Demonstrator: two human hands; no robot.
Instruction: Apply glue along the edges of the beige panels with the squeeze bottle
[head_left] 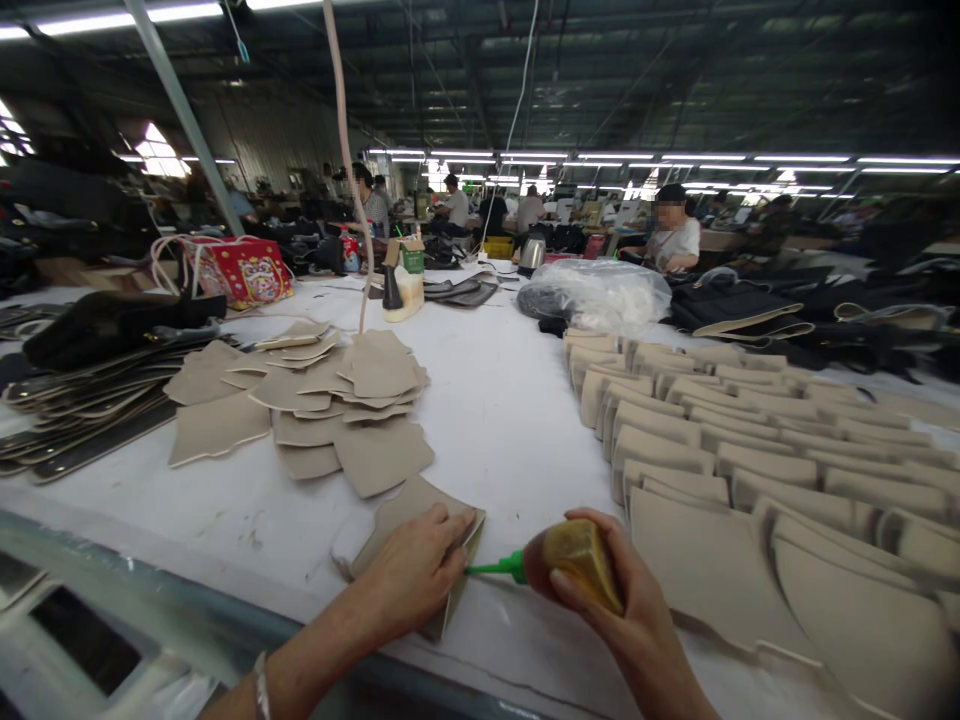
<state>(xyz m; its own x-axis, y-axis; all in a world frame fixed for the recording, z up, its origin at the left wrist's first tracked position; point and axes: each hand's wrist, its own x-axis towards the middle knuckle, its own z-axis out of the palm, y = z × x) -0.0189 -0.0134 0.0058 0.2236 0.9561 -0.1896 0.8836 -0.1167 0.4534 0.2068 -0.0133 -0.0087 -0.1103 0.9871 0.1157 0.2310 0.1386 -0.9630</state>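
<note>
My left hand (421, 565) lies on a beige cut piece (397, 505) near the table's front edge. Its fingers are bent and grip the piece close to its right edge, where a strip of the darker underside shows. In my right hand (626, 600) is a squeeze bottle (574, 562) of amber liquid with a green nozzle, tipped on its side. The nozzle tip points left and meets the right edge of the piece, beside my left fingertips; whether liquid is coming out is too small to see.
Loose beige pieces (367, 400) are heaped at the left beyond my hands. Rows of folded beige pieces (667, 440) cover the right side. Dark strips (112, 400) lie stacked far left. A hose (346, 150) hangs over the white table (502, 400). Co-workers (671, 235) sit farther back.
</note>
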